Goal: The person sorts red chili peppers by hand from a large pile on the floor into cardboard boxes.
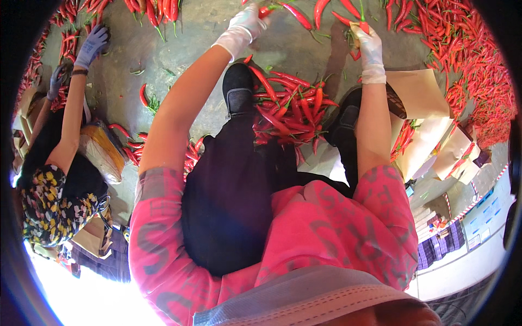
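My left hand (pixel 248 22), in a thin whitish glove, is at the top of the view, its fingers closed around a red chilli pepper (pixel 266 11). Gloved the same way, my right hand (pixel 367 38) grips another red chilli by its body, the green stem pointing up. Loose red chillies (pixel 297 15) lie on the grey floor between the hands. A heap of red chillies (pixel 291 110) rests between my black shoes, below both hands.
Large chilli piles (pixel 481 61) spread along the right. Cardboard boxes (pixel 418 91) holding chillies stand beside my right leg. At the left, a co-worker's gloved hand (pixel 93 45) reaches among chillies, near a whitish-yellow sack (pixel 102 150).
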